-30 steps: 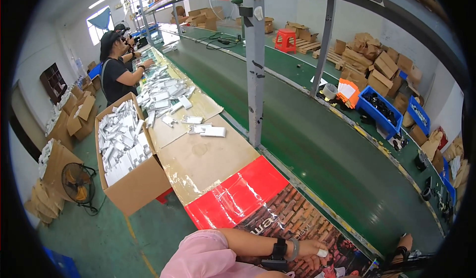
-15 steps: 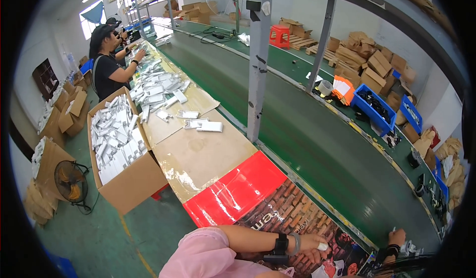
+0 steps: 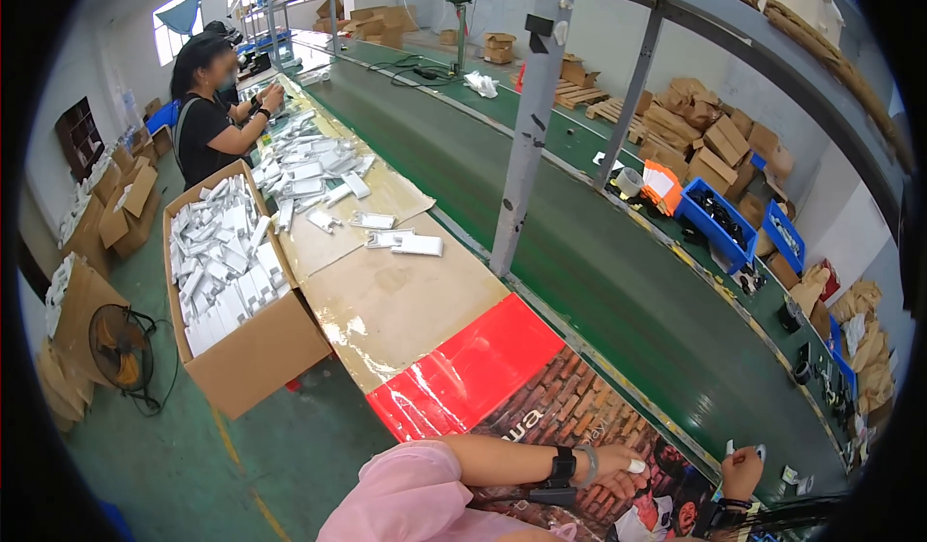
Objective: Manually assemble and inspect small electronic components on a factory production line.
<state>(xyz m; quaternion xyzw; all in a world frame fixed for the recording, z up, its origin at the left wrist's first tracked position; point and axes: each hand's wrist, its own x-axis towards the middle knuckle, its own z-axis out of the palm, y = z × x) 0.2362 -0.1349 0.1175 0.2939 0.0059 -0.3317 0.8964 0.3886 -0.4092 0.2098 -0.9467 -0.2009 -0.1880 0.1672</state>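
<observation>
My left hand (image 3: 620,476) rests low over the printed mat (image 3: 555,397) with a brick-wall pattern. Its fingers are curled, and a white covering caps the thumb. Whatever lies under those fingers, if anything, is hidden. To its right, above the near edge of the green conveyor belt (image 3: 666,349), my right hand (image 3: 742,472) is closed in a pinch. A small pale part (image 3: 760,452) shows at its fingertips, too small to name. Several small whitish pieces (image 3: 791,475) lie on the belt just beyond the right hand.
A carton (image 3: 256,354) full of white plastic parts stands left of the table, where more white parts (image 3: 314,170) are heaped. A grey post (image 3: 531,127) rises beside the belt. Blue bins (image 3: 716,223) line the far side. A co-worker (image 3: 208,107) stands far left.
My right hand has come left from over the belt, nearer my left hand, with the small pale part at its fingertips. The left hand has barely moved. The view has shifted slightly.
</observation>
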